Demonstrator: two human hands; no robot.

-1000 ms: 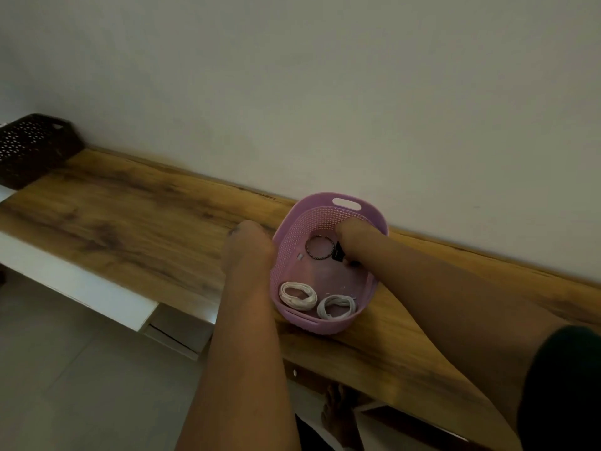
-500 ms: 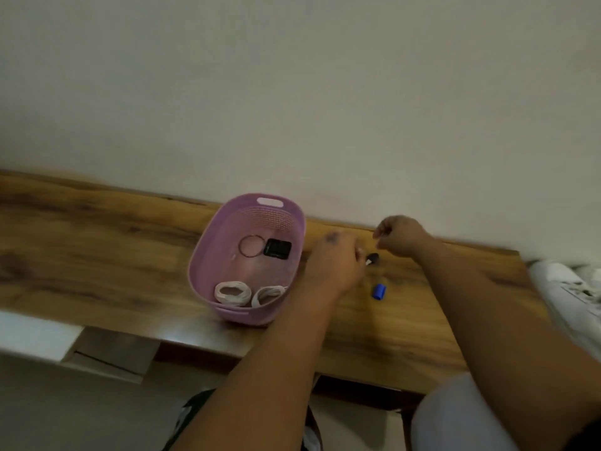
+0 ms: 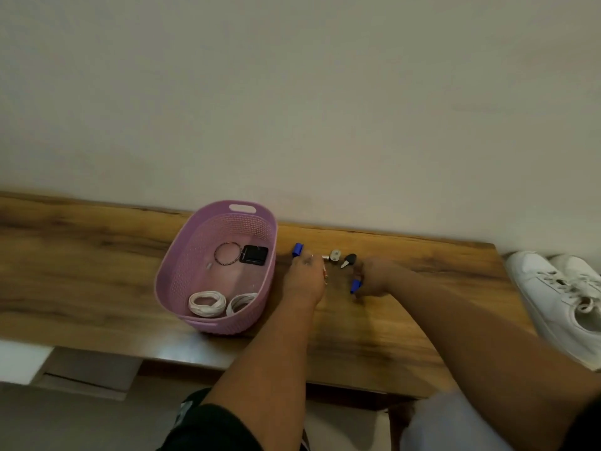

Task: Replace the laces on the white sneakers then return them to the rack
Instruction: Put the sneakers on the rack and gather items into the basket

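1. White sneakers (image 3: 559, 297) sit at the right end of the wooden shelf (image 3: 81, 255), well right of the purple basket (image 3: 182, 265), old laces in.
2. Two coiled white laces (image 3: 208, 302) lie inside the basket, at its near end; a bracelet (image 3: 226, 253) and black square (image 3: 254, 254) at its far end.
3. Left hand (image 3: 305, 278) rests just right of the basket; whether it grips anything, cannot tell.
4. Right hand (image 3: 374, 278), farther right, fingers curled round a blue cap (image 3: 355, 285).
5. Between the hands: key (image 3: 348, 260), small white piece (image 3: 335, 254); another blue cap (image 3: 297, 249) beside the basket.

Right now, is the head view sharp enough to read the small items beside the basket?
Head view: dim, warm light, soft overall; small items beside the purple basket are too blurred to identify; both hands smeared; white sneakers cropped at the right edge.
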